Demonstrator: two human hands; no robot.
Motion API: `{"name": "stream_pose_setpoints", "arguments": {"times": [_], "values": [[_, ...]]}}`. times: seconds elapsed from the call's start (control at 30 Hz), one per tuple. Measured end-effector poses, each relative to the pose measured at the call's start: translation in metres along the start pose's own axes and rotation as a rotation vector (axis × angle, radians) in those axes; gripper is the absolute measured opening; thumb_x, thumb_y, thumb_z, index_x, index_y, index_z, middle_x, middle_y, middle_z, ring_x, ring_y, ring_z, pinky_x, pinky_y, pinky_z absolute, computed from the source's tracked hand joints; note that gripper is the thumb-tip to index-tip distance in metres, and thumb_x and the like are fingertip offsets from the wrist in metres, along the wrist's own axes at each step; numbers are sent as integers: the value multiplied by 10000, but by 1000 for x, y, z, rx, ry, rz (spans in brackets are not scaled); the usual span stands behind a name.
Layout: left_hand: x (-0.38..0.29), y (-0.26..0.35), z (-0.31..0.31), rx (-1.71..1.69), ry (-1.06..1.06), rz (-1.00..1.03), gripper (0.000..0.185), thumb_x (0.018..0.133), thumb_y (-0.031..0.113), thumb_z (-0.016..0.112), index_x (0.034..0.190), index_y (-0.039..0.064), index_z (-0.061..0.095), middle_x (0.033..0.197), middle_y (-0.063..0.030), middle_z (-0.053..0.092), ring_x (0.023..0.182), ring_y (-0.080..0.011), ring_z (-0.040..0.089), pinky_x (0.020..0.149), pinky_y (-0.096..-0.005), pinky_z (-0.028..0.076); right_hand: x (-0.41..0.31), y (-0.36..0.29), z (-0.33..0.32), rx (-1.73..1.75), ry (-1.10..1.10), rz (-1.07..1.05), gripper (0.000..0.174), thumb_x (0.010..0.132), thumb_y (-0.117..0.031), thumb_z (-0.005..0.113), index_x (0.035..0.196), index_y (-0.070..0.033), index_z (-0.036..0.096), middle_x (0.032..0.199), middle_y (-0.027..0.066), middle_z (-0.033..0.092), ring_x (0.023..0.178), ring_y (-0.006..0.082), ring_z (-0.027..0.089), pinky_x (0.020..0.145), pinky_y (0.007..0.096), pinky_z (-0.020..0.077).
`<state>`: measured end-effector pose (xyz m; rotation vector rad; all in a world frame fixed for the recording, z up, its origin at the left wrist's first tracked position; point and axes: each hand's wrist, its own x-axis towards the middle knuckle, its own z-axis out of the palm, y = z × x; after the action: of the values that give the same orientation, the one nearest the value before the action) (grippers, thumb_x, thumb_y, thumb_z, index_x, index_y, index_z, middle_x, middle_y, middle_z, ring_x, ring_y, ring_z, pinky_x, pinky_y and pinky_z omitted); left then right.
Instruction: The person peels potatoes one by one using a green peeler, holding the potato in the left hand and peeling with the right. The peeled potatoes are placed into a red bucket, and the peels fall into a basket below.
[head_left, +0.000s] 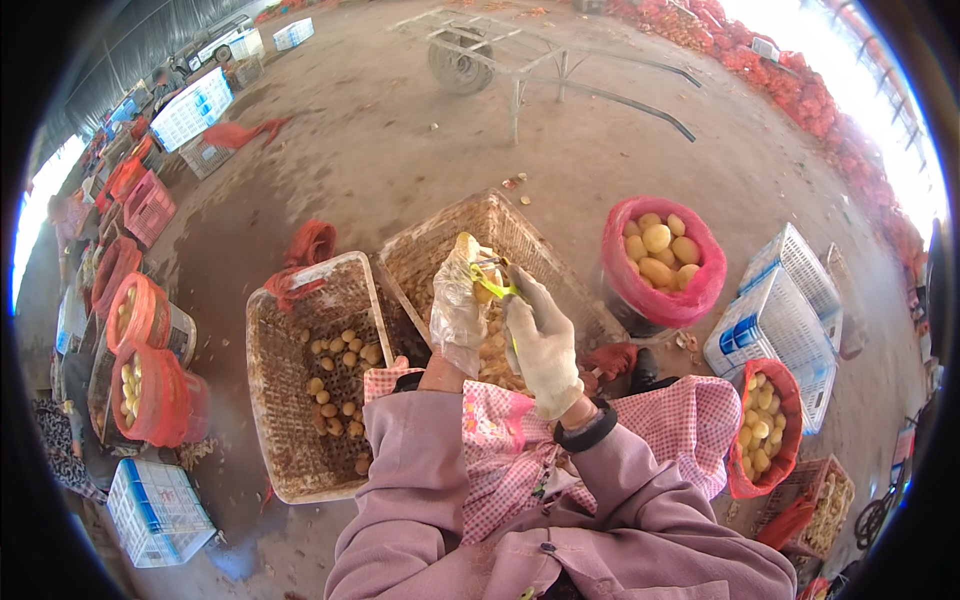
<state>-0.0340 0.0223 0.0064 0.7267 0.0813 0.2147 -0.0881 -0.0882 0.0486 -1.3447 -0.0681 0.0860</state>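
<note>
My left hand (457, 307), in a clear plastic glove over a cloth one, is closed on a potato (482, 291) that shows partly beside the peeler's head. In a pale work glove, my right hand (541, 337) grips a yellow-green peeler (493, 283), whose head lies at the potato. Both hands are above a brown-stained plastic crate (525, 225) with pale peelings (495, 352) in it. To its left, a second stained crate (259, 360) holds several unpeeled potatoes (349, 358). Peeled potatoes (656, 238) fill a container lined with a pink mesh bag (709, 281) at the right.
White-and-blue crates (780, 330) and a red mesh bag (791, 457) of peeled potatoes stand at the right. A metal handcart (517, 71) is ahead. Along the left are orange-lined tubs (154, 405), a white-and-blue crate (157, 514) and other people (71, 225).
</note>
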Motion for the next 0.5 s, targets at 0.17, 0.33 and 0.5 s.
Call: {"name": "stream_pose_setpoints", "arguments": {"times": [0.17,0.33,0.5], "values": [[0,25,6,49,-11,-90,455,868,520,592,778,74,581,656,1,539,530,-85,487,437,-206,356,-30,27,-12,-87,-75,139,429,933,-119,528,1332,19,456,1075,27,606,727,24,498,596,154,424],[-3,21,16,-168,124,-106,443,873,507,591,800,71,584,647,-16,532,531,-109,499,418,-215,354,-34,16,-20,130,-60,118,439,957,-200,512,1336,10,440,758,-49,502,492,18,386,400,175,319],[3,9,5,-114,50,-40,400,904,448,576,838,53,584,729,-32,566,637,-108,540,553,-220,439,-9,-14,-8,112,-44,112,425,946,-156,522,1341,-16,449,857,-34,557,574,12,444,480,162,378]]}}
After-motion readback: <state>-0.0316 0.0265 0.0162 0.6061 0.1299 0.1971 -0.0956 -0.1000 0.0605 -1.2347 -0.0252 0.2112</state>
